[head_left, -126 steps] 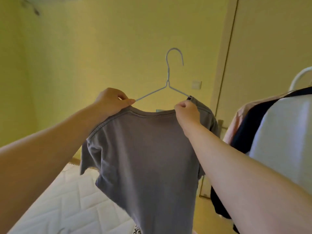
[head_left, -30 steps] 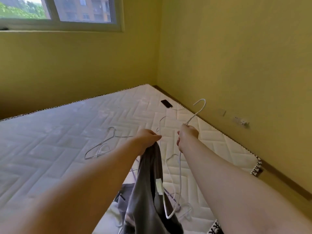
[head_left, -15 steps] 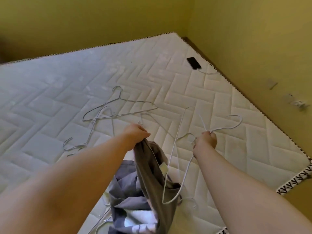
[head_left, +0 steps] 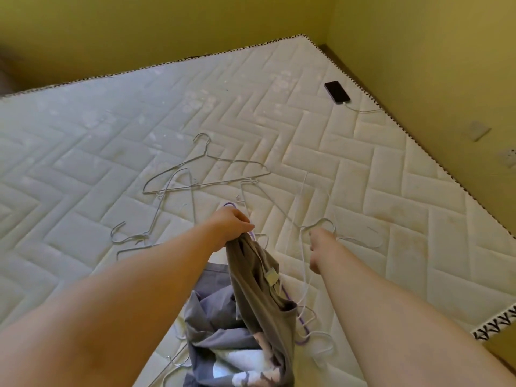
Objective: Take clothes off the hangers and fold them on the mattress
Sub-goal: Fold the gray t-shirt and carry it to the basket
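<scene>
I held my two hands out over the one white mattress point(head_left: 83, 141). My left hand point(head_left: 233, 229) was curled tight round the top of one gray shirt point(head_left: 259, 289). The shirt hung down to the near part of the mattress. Beside it lay one more cloth, a purple-gray heap point(head_left: 212, 314) with a picture on it.

My right hand point(head_left: 318, 247) was right by one white hanger point(head_left: 303, 255). I could not tell if it held the wire or not. One purple hanger point(head_left: 303, 329) peeked out beside the shirt.

Farther off on the left lay one silver hanger point(head_left: 205, 152), and a second silver hanger point(head_left: 160, 208) crossed it. More wires lay tangled near me, too mixed up to count.

Far on the right lay one black phone point(head_left: 336, 92), plugged into one white cable point(head_left: 363, 110).
</scene>
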